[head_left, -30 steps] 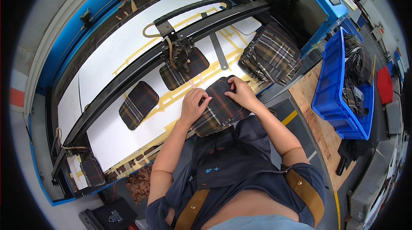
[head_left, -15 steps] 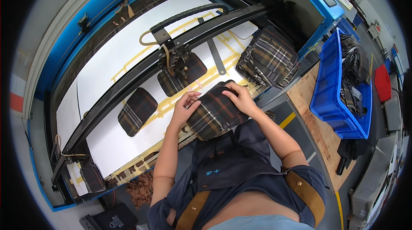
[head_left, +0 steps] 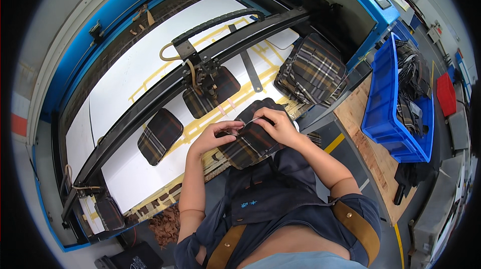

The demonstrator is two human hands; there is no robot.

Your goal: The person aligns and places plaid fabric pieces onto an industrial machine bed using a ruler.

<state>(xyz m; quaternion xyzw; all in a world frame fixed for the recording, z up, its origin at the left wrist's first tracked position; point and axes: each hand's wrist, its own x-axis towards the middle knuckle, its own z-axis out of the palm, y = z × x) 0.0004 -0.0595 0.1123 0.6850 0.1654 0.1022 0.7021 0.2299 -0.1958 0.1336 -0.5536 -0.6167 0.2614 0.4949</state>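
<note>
Both hands pinch the same plaid fabric piece (head_left: 250, 141): the left hand (head_left: 216, 136) has its grip closed on the piece's left upper edge, and the right hand (head_left: 274, 124) has its fingertips closed on the upper right, with a thin pale strip or thread stretched between the two. The piece is held at the near edge of the white machine bed (head_left: 125, 93), just above the person's lap. It looks light and limp, a soft padded cloth with rounded corners that would sag if held by one corner, so taking it by two edges, as here, seems the surest hold. Forearms come up from the lower edge, elbows bent, wrists turned inward toward each other. Beyond the piece, on the bed, lie two more plaid pieces (head_left: 159, 134), one under the black gantry bar (head_left: 150, 103) with its cutting head (head_left: 204, 76). Right of the piece sits a stack of plaid pieces (head_left: 313, 71), and farther right a blue bin (head_left: 393, 113) of dark fabric.
</note>
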